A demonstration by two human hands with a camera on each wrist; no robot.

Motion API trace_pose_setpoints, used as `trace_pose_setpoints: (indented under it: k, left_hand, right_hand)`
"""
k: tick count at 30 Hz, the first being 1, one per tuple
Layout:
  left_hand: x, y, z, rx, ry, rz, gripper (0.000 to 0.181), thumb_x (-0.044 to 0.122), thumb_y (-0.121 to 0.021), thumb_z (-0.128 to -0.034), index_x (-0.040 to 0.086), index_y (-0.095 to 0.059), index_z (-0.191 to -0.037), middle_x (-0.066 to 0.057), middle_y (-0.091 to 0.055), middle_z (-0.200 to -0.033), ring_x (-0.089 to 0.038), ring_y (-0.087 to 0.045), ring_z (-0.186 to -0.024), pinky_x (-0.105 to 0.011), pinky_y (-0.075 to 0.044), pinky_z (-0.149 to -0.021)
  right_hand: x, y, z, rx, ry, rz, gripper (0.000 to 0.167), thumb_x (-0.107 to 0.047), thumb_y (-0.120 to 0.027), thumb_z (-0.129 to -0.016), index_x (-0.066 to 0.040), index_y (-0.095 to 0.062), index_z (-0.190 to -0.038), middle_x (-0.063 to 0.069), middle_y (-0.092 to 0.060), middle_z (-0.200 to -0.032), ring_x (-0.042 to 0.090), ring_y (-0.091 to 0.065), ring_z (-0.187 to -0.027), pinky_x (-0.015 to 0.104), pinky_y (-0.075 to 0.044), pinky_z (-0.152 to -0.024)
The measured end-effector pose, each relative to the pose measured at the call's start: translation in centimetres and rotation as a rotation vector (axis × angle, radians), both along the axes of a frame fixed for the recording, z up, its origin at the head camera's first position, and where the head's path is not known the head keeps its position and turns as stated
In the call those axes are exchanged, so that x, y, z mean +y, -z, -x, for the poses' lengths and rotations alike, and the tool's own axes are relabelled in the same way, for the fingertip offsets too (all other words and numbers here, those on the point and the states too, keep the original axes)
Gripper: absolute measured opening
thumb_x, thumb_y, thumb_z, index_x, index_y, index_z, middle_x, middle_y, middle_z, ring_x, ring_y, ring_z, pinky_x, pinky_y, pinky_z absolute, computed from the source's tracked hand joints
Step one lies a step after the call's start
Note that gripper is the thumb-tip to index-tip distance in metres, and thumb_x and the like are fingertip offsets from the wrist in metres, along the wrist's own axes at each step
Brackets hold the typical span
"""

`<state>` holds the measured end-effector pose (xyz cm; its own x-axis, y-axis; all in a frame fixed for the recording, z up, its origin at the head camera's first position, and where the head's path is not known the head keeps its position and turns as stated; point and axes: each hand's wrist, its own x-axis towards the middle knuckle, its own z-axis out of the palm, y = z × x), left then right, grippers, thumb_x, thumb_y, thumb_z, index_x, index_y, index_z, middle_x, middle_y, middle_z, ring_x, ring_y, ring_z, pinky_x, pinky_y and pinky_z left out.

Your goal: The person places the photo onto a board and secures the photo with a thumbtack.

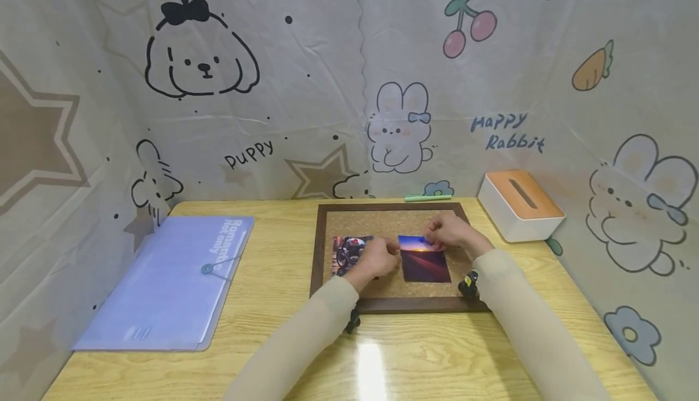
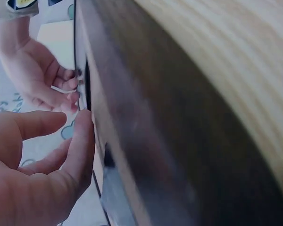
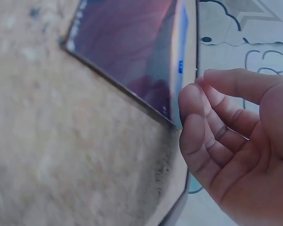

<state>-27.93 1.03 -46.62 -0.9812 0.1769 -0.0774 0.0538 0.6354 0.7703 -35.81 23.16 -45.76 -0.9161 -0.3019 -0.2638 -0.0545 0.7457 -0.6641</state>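
On a brown-framed cork board (image 1: 382, 225) lie two photo prints. One shows a motorcycle (image 1: 346, 252); the other is a sunset print (image 1: 423, 266) in purple and blue. My left hand (image 1: 378, 258) is over the right part of the motorcycle print, its fingertips in the gap before the sunset print. In the left wrist view, the left thumb stands apart from the index finger, which touches the board surface. My right hand (image 3: 236, 127) has loosely bent fingertips at the sunset print's upper right corner. I see nothing distinct between the right thumb and fingers.
To the left lies a translucent blue document folder (image 1: 169, 286) with a string closure. A white tissue box (image 1: 521, 207) with a wooden lid stands at the back right. Behind the board is a green pen-like stick (image 1: 428, 198). Printed cloth walls enclose the table.
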Motion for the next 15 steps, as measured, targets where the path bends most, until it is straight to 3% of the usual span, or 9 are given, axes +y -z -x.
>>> trace_pose_setpoints:
  k: [7, 15]
  left_hand:
    - [-2.2, -1.3, 0.4, -0.05, 0.002, -0.079, 0.03, 0.012, -0.067, -0.0919, 0.005, -0.07, -0.121, -0.011, -0.07, -0.116, -0.024, -0.067, -0.102, -0.035, -0.056, -0.087]
    - [-5.7, -3.2, 0.8, -0.077, 0.03, -0.166, 0.032, 0.014, -0.062, -0.0962, 0.004, -0.066, -0.126, -0.016, -0.066, -0.126, -0.033, -0.07, -0.102, -0.037, -0.059, -0.081]
  right_hand:
    - [1.1, -1.3, -0.5, 0.017, 0.013, -0.008, 0.019, -0.015, -0.058, -0.099, 0.001, -0.067, -0.106, 0.008, -0.067, -0.088, 0.016, -0.063, -0.074, 0.029, -0.055, -0.066]
    - [2.4, -3.5, -1.4, 0.105, -0.036, -0.011, 0.026, -0.013, -0.054, -0.1, 0.006, -0.066, -0.112, 0.016, -0.07, -0.097, 0.026, -0.068, -0.084, 0.043, -0.058, -0.077]
